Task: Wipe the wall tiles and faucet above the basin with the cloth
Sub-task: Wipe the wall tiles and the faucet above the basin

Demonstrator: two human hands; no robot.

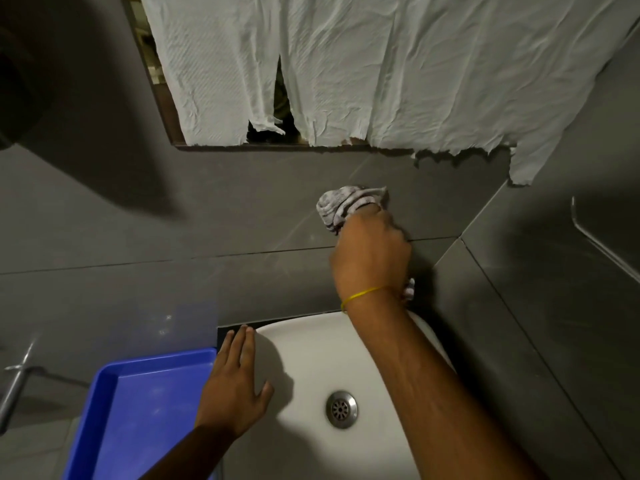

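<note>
My right hand [370,251] is closed around a grey-and-white checked cloth [341,204] and presses it against the dark grey wall tiles [242,209] above the basin, just above a horizontal grout line. A yellow band circles that wrist. My left hand [235,382] lies flat with fingers spread on the left rim of the white basin [311,344]. The basin's steel drain [341,409] shows at the bottom. The faucet is hidden behind my right hand and wrist.
A blue plastic tray [145,410] sits left of the basin. White crumpled paper [381,71] covers the mirror above. A metal fitting [17,379] sticks out at the left. On the right side wall there is a metal rail [602,247].
</note>
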